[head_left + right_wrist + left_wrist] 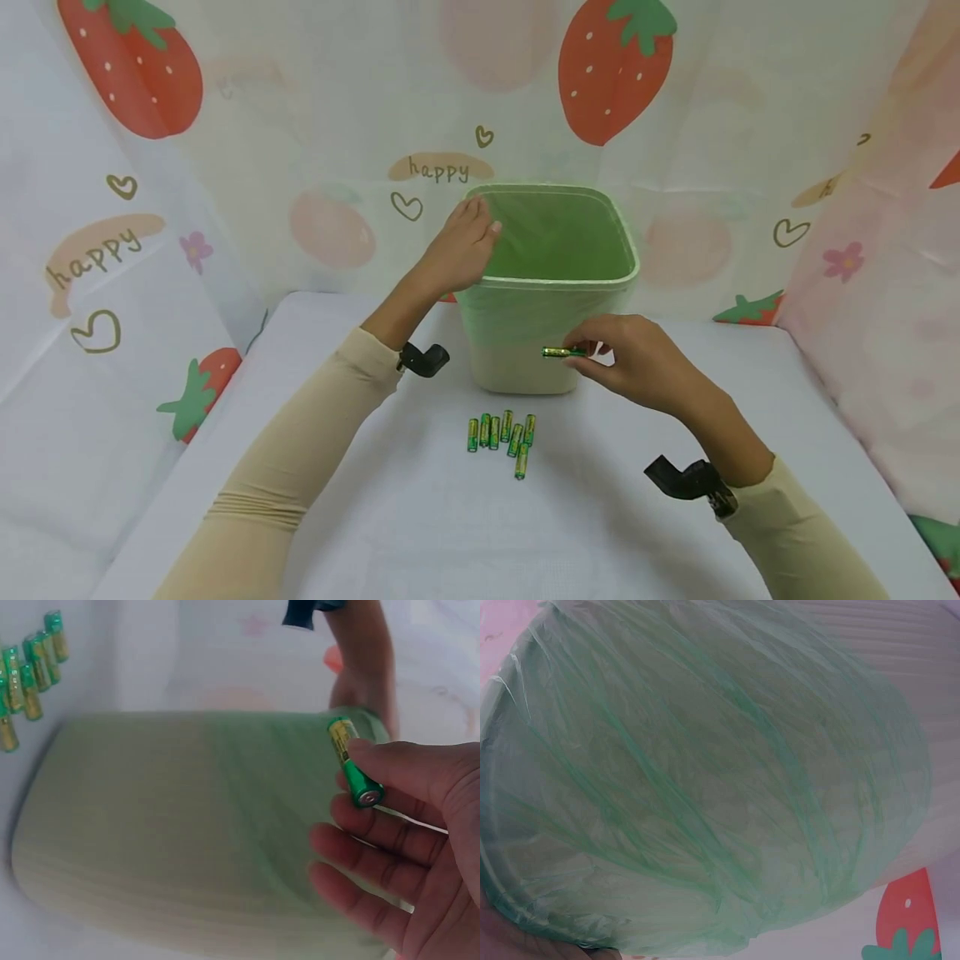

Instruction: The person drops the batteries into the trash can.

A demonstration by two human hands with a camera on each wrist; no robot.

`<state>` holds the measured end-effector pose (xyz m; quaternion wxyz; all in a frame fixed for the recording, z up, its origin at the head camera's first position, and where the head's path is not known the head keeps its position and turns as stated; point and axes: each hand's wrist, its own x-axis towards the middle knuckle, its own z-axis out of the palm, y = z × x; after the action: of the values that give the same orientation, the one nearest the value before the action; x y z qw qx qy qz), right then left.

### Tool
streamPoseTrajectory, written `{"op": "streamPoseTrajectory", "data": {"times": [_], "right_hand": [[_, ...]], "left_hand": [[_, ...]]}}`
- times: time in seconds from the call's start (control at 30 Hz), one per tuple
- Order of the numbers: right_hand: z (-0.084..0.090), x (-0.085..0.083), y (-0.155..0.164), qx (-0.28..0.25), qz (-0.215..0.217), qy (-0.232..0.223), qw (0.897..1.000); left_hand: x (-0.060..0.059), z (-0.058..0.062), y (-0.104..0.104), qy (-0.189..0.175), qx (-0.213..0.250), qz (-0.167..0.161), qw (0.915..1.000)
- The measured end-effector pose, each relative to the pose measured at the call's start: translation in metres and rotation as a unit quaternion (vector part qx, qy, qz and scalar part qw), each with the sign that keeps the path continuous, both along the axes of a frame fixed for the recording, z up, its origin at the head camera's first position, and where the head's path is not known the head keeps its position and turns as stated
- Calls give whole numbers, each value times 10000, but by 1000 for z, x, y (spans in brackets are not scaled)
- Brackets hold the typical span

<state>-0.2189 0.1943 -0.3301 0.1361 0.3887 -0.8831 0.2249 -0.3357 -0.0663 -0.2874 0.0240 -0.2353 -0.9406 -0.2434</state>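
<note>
A waste bin (540, 367), lined with a thin green plastic bag (705, 787), stands upright near the back of the table. My left hand (463, 246) grips the left side of its rim; in the left wrist view only a bit of that hand shows at the bottom left corner. In front of the bin, my right hand (637, 362) pinches a green and yellow battery (362, 784) between thumb and fingers, lower than the rim. Several more batteries (494, 433) of the same kind lie loosely grouped on the table before the bin.
A white cover (450, 533) lies over the table. Behind and at the sides hangs a curtain (300, 142) printed with strawberries and hearts. Each wrist carries a black camera mount (426, 360).
</note>
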Motion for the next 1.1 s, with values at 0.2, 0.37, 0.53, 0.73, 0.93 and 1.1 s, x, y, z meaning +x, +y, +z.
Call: {"op": "streamPoseTrajectory", "data": {"times": [0.2, 0.37, 0.53, 0.73, 0.93, 1.1], "right_hand": [[18, -2, 1, -48, 188, 249, 9995], [34, -6, 0, -146, 397, 523, 9977], [51, -12, -2, -212, 563, 637, 9962], [66, -25, -8, -322, 635, 594, 9957], [73, -41, -12, -351, 476, 604, 9964], [78, -51, -15, -293, 209, 607, 9975]], "left_hand": [[1, 0, 0, -52, -18, 2, 10000], [1, 0, 0, -51, -77, -3, 10000], [-1, 0, 0, -2, -62, -19, 10000], [-2, -1, -2, 21, -66, -8, 10000], [-2, -2, -2, 66, -110, -21, 9999], [-3, -1, -2, 97, -133, -69, 9998]]}}
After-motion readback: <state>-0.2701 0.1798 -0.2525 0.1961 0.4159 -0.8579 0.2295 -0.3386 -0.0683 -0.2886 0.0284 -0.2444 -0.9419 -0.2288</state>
